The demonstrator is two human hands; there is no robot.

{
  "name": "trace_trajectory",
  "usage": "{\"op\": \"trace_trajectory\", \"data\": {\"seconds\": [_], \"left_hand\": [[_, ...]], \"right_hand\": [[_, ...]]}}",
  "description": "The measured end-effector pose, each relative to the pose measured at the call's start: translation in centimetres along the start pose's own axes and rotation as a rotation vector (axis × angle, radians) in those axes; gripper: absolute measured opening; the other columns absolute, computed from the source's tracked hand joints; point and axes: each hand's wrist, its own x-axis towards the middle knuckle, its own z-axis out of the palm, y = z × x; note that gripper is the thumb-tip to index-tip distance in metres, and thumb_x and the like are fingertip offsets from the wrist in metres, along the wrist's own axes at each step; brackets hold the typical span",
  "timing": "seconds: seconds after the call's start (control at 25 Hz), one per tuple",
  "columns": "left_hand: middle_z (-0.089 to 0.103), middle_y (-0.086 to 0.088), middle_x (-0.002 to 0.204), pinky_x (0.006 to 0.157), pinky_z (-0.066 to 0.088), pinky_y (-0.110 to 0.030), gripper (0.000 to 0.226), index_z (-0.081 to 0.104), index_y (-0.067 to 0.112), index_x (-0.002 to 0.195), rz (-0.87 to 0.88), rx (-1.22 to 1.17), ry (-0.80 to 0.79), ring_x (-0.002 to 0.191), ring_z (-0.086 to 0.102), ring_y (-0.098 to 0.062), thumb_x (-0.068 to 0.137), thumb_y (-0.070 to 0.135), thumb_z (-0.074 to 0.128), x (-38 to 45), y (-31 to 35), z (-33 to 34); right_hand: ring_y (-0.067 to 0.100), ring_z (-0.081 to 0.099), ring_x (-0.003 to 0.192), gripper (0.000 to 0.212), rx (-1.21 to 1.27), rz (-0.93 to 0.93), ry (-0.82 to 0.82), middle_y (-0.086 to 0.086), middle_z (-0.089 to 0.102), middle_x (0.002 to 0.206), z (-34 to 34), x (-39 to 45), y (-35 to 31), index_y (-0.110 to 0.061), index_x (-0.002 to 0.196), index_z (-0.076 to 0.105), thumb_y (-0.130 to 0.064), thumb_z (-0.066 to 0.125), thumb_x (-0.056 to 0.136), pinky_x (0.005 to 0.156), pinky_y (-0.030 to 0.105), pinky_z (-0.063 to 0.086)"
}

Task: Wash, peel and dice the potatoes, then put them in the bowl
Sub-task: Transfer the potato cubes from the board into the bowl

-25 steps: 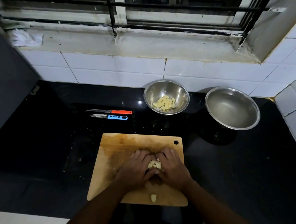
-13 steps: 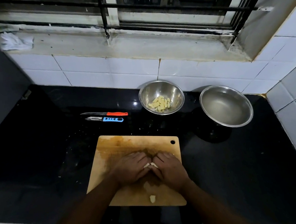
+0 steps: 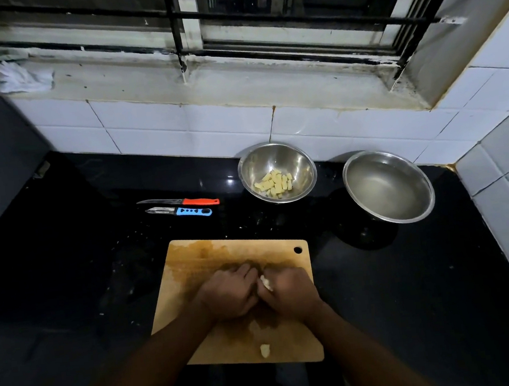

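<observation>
Potato dice (image 3: pixel 266 283) mostly hidden now, cupped btwn left hand (image 3: pixel 230 293) & right hand (image 3: pixel 290 292) on cutting board (image 3: pixel 192 270); a sec ago pile showed plainly, so hands have closed in, fingers curled round it. One stray piece (image 3: pixel 265 350) near board's front edge. Bowl (image 3: pixel 277 172) w/ earlier dice sits beyond. Likely scoop-and-carry next; stray needs 2nd trip.

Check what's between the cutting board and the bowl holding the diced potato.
Head view: only bare black counter between the cutting board and the bowl. The knife and peeler lie off to the left.
</observation>
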Motion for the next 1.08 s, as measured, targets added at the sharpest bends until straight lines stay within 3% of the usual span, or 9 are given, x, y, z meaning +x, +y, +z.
{"op": "trace_trajectory", "data": {"seconds": [0.24, 0.36, 0.48, 0.56, 0.68, 0.8, 0.92, 1.0, 1.08], "left_hand": [[0.058, 0.006, 0.078, 0.056, 0.041, -0.024, 0.016, 0.058, 0.019, 0.088, -0.429, -0.55, 0.097, 0.064, 0.053, -0.009, 0.09, 0.034, 0.053, 0.6, 0.2, -1.2], [0.059, 0.003, 0.071, 0.059, 0.041, -0.026, 0.021, 0.061, 0.018, 0.08, -0.982, -0.89, 0.294, 0.064, 0.054, -0.011, 0.097, 0.027, 0.052, 2.5, 1.5, -1.6], [0.06, -0.008, 0.067, 0.059, 0.042, -0.029, 0.03, 0.063, 0.013, 0.076, -1.483, -1.348, 0.575, 0.059, 0.055, -0.017, 0.101, 0.02, 0.048, 6.3, 2.4, -3.3], [0.055, 0.0, 0.059, 0.043, 0.036, -0.021, 0.03, 0.059, 0.015, 0.076, -1.607, -1.682, 0.679, 0.045, 0.048, -0.011, 0.1, 0.026, 0.046, 9.7, 1.5, -5.1], [0.051, 0.004, 0.058, 0.035, 0.027, -0.016, 0.028, 0.055, 0.017, 0.07, -1.58, -1.848, 0.801, 0.04, 0.041, -0.009, 0.095, 0.025, 0.048, 16.6, -1.9, -6.5], [0.063, -0.003, 0.065, 0.05, 0.044, -0.023, 0.028, 0.063, 0.015, 0.071, -1.456, -1.649, 0.757, 0.058, 0.059, -0.023, 0.092, 0.028, 0.051, 23.0, -6.2, -5.8], [0.069, -0.005, 0.081, 0.073, 0.05, -0.037, 0.033, 0.065, 0.017, 0.077, -1.195, -0.969, 0.278, 0.08, 0.064, -0.027, 0.091, 0.037, 0.044, 26.6, -9.4, -3.7], [0.068, -0.011, 0.103, 0.083, 0.049, -0.039, 0.03, 0.065, 0.011, 0.1, -0.964, -0.484, -0.005, 0.097, 0.063, -0.029, 0.097, 0.031, 0.042, 27.7, -10.7, -2.5], [0.067, -0.009, 0.104, 0.079, 0.048, -0.036, 0.028, 0.062, 0.014, 0.101, -0.887, -0.36, -0.082, 0.097, 0.063, -0.028, 0.096, 0.034, 0.043, 28.0, -11.9, -2.0]], "right_hand": [[0.006, 0.041, 0.047, 0.048, 0.671, 0.416, -0.004, -0.009, 0.043, 0.048, -2.2, 2.5, -1.2, -0.028, 0.054, 0.04, -0.022, 0.053, 0.1, 0.051, 0.018, 0.027], [0.004, 0.04, 0.043, 0.051, 0.978, 0.744, -0.051, -0.009, 0.043, 0.049, -3.6, 4.1, -1.7, -0.025, 0.051, 0.044, -0.029, 0.052, 0.101, 0.049, 0.021, 0.031], [0.011, 0.037, 0.039, 0.04, 1.331, 1.091, -0.109, -0.001, 0.043, 0.05, -5.1, 6.3, -1.4, -0.023, 0.059, 0.053, -0.034, 0.056, 0.097, 0.039, 0.023, 0.028], [0.012, 0.033, 0.039, 0.036, 1.454, 1.163, -0.064, -0.001, 0.041, 0.051, -6.5, 8.6, -0.6, -0.02, 0.063, 0.053, -0.034, 0.059, 0.095, 0.038, 0.021, 0.024], [0.009, 0.035, 0.041, 0.027, 1.551, 1.128, 0.118, -0.003, 0.044, 0.052, -9.0, 13.7, 1.6, -0.02, 0.072, 0.057, -0.036, 0.059, 0.094, 0.041, 0.021, 0.023], [0.017, 0.066, 0.06, 0.026, 1.41, 1.115, 0.342, 0.003, 0.069, 0.072, -10.2, 19.2, 5.3, -0.016, 0.091, 0.066, -0.04, 0.057, 0.093, 0.053, 0.027, 0.054], [0.021, 0.071, 0.08, 0.036, 0.992, 1.032, 0.4, 0.002, 0.074, 0.082, -10.4, 22.4, 8.7, -0.015, 0.087, 0.07, -0.042, 0.048, 0.099, 0.071, 0.03, 0.055], [0.023, 0.067, 0.089, 0.036, 0.693, 0.901, 0.308, 0.004, 0.073, 0.093, -9.8, 23.4, 10.7, -0.016, 0.089, 0.069, -0.038, 0.043, 0.102, 0.076, 0.03, 0.048], [0.029, 0.064, 0.101, 0.033, 0.397, 0.802, 0.037, 0.012, 0.071, 0.109, -8.7, 24.0, 12.8, -0.012, 0.104, 0.069, -0.033, 0.043, 0.098, 0.083, 0.033, 0.047]]}}
